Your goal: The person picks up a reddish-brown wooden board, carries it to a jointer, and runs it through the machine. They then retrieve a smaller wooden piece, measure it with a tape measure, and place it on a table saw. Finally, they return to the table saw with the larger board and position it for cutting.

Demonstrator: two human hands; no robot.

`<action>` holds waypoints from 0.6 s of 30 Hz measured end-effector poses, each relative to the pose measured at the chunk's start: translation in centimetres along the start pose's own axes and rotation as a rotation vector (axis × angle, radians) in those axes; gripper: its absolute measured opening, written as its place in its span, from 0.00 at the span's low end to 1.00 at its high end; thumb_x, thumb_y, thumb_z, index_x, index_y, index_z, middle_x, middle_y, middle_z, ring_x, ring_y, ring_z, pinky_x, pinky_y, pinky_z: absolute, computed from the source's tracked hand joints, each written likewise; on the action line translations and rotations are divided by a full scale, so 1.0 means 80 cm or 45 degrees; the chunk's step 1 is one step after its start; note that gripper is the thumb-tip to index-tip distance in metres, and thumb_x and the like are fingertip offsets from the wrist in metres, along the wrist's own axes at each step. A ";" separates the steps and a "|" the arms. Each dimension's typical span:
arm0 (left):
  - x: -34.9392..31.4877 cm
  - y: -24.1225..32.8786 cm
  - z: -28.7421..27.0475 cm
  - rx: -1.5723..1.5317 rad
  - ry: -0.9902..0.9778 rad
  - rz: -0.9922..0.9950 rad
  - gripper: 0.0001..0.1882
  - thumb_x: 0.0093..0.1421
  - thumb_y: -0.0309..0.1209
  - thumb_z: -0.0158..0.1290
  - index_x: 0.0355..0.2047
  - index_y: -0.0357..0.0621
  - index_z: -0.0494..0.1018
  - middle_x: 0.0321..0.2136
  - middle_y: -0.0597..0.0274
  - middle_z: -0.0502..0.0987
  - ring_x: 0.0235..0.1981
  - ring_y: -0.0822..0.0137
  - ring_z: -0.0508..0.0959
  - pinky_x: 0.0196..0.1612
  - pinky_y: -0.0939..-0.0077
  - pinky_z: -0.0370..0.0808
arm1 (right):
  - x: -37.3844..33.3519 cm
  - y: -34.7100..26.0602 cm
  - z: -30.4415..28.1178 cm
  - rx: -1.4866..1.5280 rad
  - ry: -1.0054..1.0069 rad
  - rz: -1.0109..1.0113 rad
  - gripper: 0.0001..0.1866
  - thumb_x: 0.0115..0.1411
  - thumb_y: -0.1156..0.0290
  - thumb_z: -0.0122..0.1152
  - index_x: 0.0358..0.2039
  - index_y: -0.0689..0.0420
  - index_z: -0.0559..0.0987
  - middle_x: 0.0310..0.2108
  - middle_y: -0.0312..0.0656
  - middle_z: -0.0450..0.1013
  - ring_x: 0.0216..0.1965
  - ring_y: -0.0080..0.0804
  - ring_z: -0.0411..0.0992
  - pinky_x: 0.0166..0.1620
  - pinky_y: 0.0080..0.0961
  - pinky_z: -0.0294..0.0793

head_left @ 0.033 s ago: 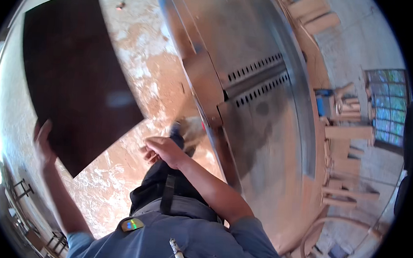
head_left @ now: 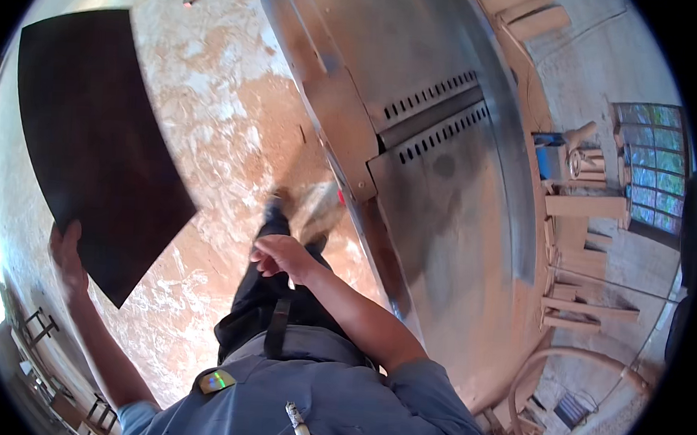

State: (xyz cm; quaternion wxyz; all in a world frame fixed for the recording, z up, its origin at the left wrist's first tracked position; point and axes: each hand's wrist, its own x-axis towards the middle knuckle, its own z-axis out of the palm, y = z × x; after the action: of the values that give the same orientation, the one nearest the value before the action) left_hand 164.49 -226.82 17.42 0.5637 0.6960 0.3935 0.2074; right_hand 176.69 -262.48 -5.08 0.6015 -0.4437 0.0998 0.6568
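Note:
My left hand (head_left: pixel 68 259) grips the near-left edge of a large, thin, dark board (head_left: pixel 104 146), with the fingers on its face. The board is held out to the left, above the floor, tilted in the view. In front of my waist, my right hand (head_left: pixel 280 256) has its fingers curled in, and nothing shows in them. It is apart from the board, and to its right is the metal-topped machine table (head_left: pixel 465 247), which has two rows of slots beside a recessed strip.
Dusty, worn floor (head_left: pixel 214 76) lies between board and machine. Wooden offcuts (head_left: pixel 585 206) and a blue clamp-like tool (head_left: pixel 552 159) are beyond the machine, near a barred window (head_left: pixel 657 171). A thick hose (head_left: pixel 525 384) curves at lower right. A cigarette (head_left: pixel 300 426) shows at the bottom.
The board and my left hand have shifted left and slightly nearer in the view. My right hand stays before my waist, a little to the right. The machine's far end has slid slightly left.

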 end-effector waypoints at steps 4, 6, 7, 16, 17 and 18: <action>0.007 -0.116 -0.046 1.183 0.113 -0.122 0.17 0.63 0.31 0.47 0.47 0.32 0.71 0.39 0.42 0.77 0.41 0.49 0.77 0.44 0.61 0.72 | 0.069 0.115 -0.104 0.217 0.483 0.066 0.13 0.62 0.60 0.56 0.28 0.56 0.75 0.20 0.38 0.72 0.16 0.24 0.70 0.18 0.23 0.72; 0.011 -0.194 -0.086 1.393 0.022 -0.132 0.16 0.63 0.32 0.46 0.45 0.31 0.71 0.37 0.37 0.76 0.40 0.44 0.77 0.42 0.58 0.72 | 0.101 0.136 -0.144 0.473 0.720 0.066 0.14 0.63 0.60 0.54 0.25 0.55 0.74 0.16 0.36 0.69 0.14 0.26 0.68 0.17 0.22 0.70; 0.006 -0.228 -0.101 1.392 -0.062 -0.123 0.16 0.62 0.32 0.46 0.44 0.31 0.71 0.36 0.36 0.76 0.39 0.43 0.77 0.41 0.57 0.72 | 0.120 0.136 -0.159 0.597 0.853 0.041 0.16 0.63 0.58 0.54 0.24 0.56 0.74 0.15 0.38 0.69 0.15 0.27 0.69 0.18 0.25 0.71; -0.018 -0.354 -0.121 1.769 -0.552 -0.430 0.11 0.59 0.35 0.46 0.36 0.45 0.76 0.26 0.45 0.78 0.31 0.43 0.78 0.34 0.50 0.73 | 0.235 0.170 -0.381 1.291 0.648 -0.598 0.09 0.64 0.67 0.52 0.36 0.55 0.80 0.30 0.46 0.78 0.35 0.37 0.77 0.43 0.36 0.81; -0.025 -0.357 -0.128 1.754 -0.581 -0.489 0.11 0.60 0.35 0.47 0.36 0.45 0.75 0.26 0.45 0.78 0.31 0.43 0.78 0.34 0.50 0.74 | 0.243 0.166 -0.378 1.302 0.764 -0.698 0.06 0.61 0.73 0.53 0.34 0.59 0.78 0.28 0.43 0.76 0.31 0.36 0.75 0.38 0.30 0.79; -0.028 -0.356 -0.141 1.715 -0.573 -0.508 0.11 0.60 0.35 0.48 0.36 0.45 0.75 0.26 0.45 0.78 0.30 0.43 0.78 0.34 0.51 0.74 | 0.244 0.173 -0.385 1.300 0.721 -0.710 0.07 0.61 0.73 0.53 0.33 0.58 0.79 0.28 0.42 0.76 0.31 0.34 0.74 0.36 0.29 0.76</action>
State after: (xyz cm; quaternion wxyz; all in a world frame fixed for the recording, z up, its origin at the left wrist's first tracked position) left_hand 145.94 -220.04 -6.09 0.1082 0.8323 0.4296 -0.3332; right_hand 181.09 -272.80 -42.39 0.8352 -0.2672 0.4355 0.2033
